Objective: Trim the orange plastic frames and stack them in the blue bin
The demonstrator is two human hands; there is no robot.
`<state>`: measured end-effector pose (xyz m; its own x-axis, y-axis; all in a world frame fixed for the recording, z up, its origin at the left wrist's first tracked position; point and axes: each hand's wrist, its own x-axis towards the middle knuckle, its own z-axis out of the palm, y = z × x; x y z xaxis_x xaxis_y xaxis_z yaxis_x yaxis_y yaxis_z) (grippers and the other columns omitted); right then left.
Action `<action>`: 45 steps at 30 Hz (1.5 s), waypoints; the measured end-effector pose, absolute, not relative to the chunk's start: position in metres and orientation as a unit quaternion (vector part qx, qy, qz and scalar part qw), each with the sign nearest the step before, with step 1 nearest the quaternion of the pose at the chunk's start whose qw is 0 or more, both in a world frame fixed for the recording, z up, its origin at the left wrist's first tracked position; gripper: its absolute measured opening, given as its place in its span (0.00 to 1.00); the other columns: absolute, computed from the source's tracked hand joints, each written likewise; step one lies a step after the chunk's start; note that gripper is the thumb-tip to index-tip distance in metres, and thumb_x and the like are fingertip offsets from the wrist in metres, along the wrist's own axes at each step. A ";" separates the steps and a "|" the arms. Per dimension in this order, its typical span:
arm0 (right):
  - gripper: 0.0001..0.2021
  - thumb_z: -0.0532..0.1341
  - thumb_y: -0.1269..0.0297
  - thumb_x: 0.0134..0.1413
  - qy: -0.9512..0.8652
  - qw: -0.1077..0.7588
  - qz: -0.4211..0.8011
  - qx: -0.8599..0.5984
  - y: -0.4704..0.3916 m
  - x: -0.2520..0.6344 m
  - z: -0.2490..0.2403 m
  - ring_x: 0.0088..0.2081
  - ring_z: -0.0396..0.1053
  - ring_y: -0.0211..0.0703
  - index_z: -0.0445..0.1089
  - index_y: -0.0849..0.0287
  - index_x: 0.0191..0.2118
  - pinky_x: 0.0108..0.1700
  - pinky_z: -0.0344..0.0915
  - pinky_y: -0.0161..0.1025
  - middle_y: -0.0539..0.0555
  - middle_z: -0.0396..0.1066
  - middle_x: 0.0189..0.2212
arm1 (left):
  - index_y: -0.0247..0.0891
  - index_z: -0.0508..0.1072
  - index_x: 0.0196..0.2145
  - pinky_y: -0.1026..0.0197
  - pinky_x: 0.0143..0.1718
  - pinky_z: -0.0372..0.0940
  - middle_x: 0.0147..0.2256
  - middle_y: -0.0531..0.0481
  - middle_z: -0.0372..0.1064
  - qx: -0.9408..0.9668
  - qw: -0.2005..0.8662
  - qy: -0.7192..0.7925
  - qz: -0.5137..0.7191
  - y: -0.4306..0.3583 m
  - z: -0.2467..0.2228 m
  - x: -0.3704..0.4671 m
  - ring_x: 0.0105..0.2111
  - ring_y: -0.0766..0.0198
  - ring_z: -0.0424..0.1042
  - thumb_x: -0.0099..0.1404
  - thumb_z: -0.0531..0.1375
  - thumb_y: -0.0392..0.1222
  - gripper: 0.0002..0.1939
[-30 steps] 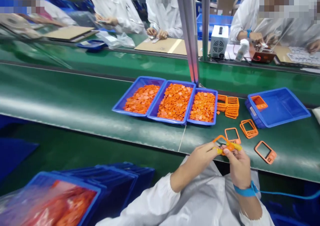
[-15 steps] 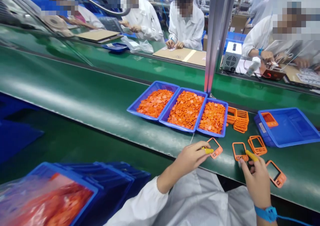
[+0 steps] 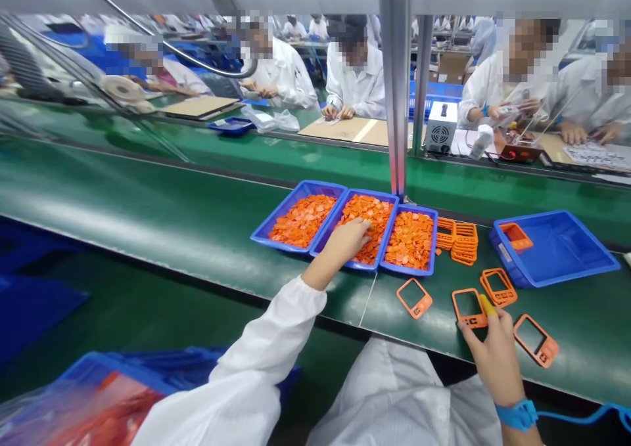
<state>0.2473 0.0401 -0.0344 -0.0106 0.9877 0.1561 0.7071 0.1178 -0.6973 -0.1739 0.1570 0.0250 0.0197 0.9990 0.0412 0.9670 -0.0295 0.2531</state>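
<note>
My left hand [image 3: 348, 239] reaches over the middle blue tray [image 3: 323, 247], its fingers bent together among small orange plastic pieces [image 3: 362, 209]. Whatever lies between its fingertips is hidden. Thumb and yellow-covered forefinger of my right hand [image 3: 495, 344] grip the lower edge of an orange plastic frame [image 3: 461, 293], which has a large window and small cutouts. One loose orange frame [image 3: 419, 309] lies to the left of it. Another frame [image 3: 546, 352] rests just right of my right hand, and overlapping frames [image 3: 501, 297] lie behind it.
Blue trays of orange pieces flank the middle one, left [image 3: 276, 237] and right [image 3: 409, 268]. Stacked frames [image 3: 464, 242] stand beside them. A larger blue bin [image 3: 566, 255] holds frames in its left corner. A metal post [image 3: 397, 104] rises behind; co-workers sit across the green bench.
My left hand has let go of the left orange frame, which stays on the bench, and moved up-left into the middle tray. My right hand stays at its frame. The view has tilted up.
</note>
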 end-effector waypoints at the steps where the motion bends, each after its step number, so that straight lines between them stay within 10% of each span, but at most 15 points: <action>1: 0.34 0.61 0.38 0.69 -0.673 0.324 0.224 -0.626 0.039 0.248 -0.034 0.56 0.70 0.67 0.70 0.57 0.69 0.63 0.67 0.62 0.60 0.64 0.51 | 0.39 0.79 0.46 0.55 0.51 0.71 0.46 0.40 0.80 0.708 0.076 0.694 0.102 0.158 0.024 -0.173 0.47 0.50 0.80 0.73 0.65 0.36 0.05; 11: 0.26 0.61 0.46 0.71 -0.652 0.355 0.272 -0.612 0.039 0.259 -0.031 0.30 0.65 0.49 0.74 0.57 0.64 0.37 0.69 0.48 0.51 0.67 0.37 | 0.37 0.82 0.44 0.53 0.49 0.74 0.43 0.41 0.84 0.688 0.072 0.701 0.176 0.152 0.043 -0.174 0.44 0.49 0.83 0.74 0.61 0.35 0.08; 25: 0.20 0.72 0.42 0.64 -0.397 0.509 0.570 -0.508 0.019 0.201 -0.005 0.42 0.83 0.55 0.81 0.53 0.47 0.50 0.83 0.52 0.56 0.84 0.41 | 0.41 0.84 0.47 0.62 0.41 0.82 0.39 0.48 0.88 0.673 0.376 0.463 0.439 0.009 0.026 0.010 0.36 0.58 0.88 0.76 0.68 0.42 0.05; 45: 0.20 0.73 0.45 0.67 -0.354 0.556 0.600 -0.454 -0.015 0.170 0.014 0.44 0.83 0.53 0.81 0.54 0.54 0.51 0.83 0.49 0.55 0.85 0.42 | 0.47 0.86 0.43 0.47 0.62 0.75 0.53 0.45 0.74 0.569 0.286 0.555 0.535 -0.007 0.001 0.041 0.57 0.51 0.78 0.75 0.70 0.46 0.05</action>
<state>0.1697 -0.0150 0.0139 0.0307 0.9880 -0.1513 -0.3459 -0.1315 -0.9290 0.0411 -0.0069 0.0013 -0.1901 0.9375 0.2914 0.3253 -0.2199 0.9197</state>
